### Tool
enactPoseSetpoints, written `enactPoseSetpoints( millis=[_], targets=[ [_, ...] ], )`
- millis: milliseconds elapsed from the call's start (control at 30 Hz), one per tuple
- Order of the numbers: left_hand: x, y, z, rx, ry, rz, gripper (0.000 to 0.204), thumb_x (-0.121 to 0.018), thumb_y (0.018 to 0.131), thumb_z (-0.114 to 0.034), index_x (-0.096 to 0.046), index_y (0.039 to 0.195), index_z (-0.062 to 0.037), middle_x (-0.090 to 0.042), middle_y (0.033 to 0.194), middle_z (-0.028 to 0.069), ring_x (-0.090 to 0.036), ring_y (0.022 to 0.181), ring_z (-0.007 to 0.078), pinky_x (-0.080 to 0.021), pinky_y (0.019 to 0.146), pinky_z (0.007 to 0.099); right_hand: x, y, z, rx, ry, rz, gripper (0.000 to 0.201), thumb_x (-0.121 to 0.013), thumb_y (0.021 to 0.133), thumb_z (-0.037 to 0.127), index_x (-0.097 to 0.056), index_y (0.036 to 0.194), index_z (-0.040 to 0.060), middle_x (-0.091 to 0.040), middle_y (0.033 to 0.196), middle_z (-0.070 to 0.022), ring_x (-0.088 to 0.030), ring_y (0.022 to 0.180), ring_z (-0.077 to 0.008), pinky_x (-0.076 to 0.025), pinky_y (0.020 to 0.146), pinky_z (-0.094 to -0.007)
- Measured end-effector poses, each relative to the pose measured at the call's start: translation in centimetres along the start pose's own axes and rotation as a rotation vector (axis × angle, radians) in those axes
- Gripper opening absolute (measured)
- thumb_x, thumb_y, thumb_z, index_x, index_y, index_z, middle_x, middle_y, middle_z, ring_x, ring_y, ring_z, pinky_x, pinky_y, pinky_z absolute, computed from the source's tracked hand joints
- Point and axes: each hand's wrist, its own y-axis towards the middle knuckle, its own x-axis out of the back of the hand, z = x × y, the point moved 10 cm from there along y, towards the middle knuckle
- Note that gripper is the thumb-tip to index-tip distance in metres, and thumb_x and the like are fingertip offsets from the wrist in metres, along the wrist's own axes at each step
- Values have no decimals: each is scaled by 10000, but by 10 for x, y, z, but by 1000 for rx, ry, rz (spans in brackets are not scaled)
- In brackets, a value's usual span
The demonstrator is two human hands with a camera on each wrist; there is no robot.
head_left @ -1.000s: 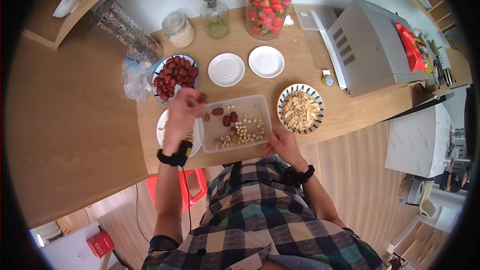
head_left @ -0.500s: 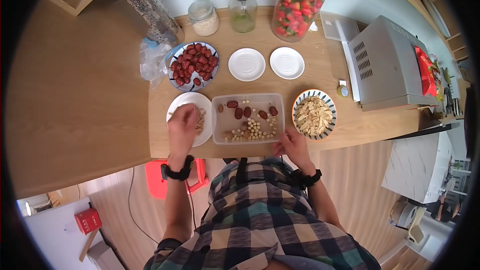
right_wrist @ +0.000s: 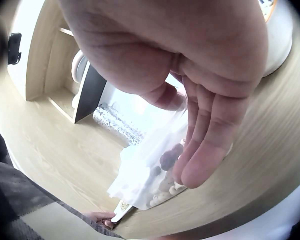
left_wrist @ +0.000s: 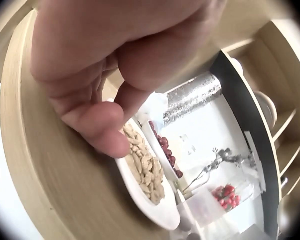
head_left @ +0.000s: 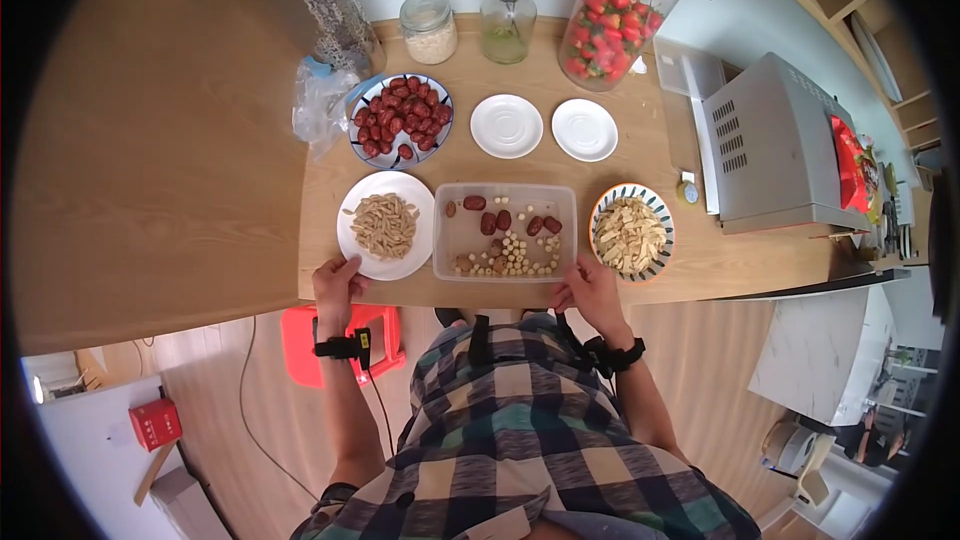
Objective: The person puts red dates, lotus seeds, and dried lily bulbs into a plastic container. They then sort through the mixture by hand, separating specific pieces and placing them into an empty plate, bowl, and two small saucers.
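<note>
In the head view a clear plastic container (head_left: 440,240) holds red dates (head_left: 474,203), small pale round seeds (head_left: 515,248) and some brown round pieces. My right hand (head_left: 590,295) holds its front right corner; in the right wrist view the thumb and fingers (right_wrist: 202,165) come round the container's wall. To the left, a white plate (head_left: 416,258) bears pale elongated pieces (head_left: 384,226). With curled fingers my left hand (head_left: 335,290) grips this plate's front rim. Behind it stands a blue-rimmed plate (head_left: 365,154) heaped with red dates.
Right of the container is a patterned bowl (head_left: 654,270) of pale chopped pieces. Two small white saucers (head_left: 507,126) lie behind. A glass jar (head_left: 428,28), a vase (head_left: 508,30) and a strawberry-filled clear vessel (head_left: 612,32) line the wall. A grey appliance (head_left: 780,145) stands at right.
The left hand, which held a red date, has come over the container and then down to the white plate's front rim. Two more dates lie in the container. The right hand stays at the corner.
</note>
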Motion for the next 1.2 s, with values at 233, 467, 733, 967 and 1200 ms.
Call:
enactPoseSetpoints(
  millis=[233,467,733,967,1200],
  targets=[
    [-26,-9,-9,99,-219,169,128,-673,964,-109,-667,1056,-20,-674,775,4,-584,562,65,-369,446,188,-1,-1,-3,6,28,7,242,-430,1073,129,-563,1142,-62,-689,809,-156,-721,639,-219,-603,552,-297],
    [-20,-5,-1,158,-279,159,141,-668,967,-97,-660,1087,-24,-668,768,-2,-584,553,63,-388,445,184,0,-1,-4,12,40,6,255,-424,1081,137,-561,1160,-62,-690,817,-160,-721,641,-221,-608,558,-302],
    [3,-17,-7,92,-425,192,177,-677,955,-65,-659,1114,10,-663,735,15,-569,501,73,-402,424,170,2,0,-6,10,28,-21,218,-455,1058,121,-562,1046,-68,-690,807,-161,-714,636,-209,-595,544,-303],
    [5,-53,-70,47,-371,160,161,-674,948,-50,-672,1094,18,-704,783,47,-585,503,72,-357,399,177,2,5,-10,-10,10,-3,234,-446,1071,135,-564,1100,-66,-686,827,-160,-712,631,-215,-601,547,-304],
    [-63,-65,-115,21,-304,238,180,-651,968,-67,-680,1126,15,-707,808,25,-558,523,46,-394,445,178,5,2,-1,19,18,-64,247,-488,1021,110,-580,886,-76,-685,745,-143,-713,601,-199,-585,510,-314]
  ],
)
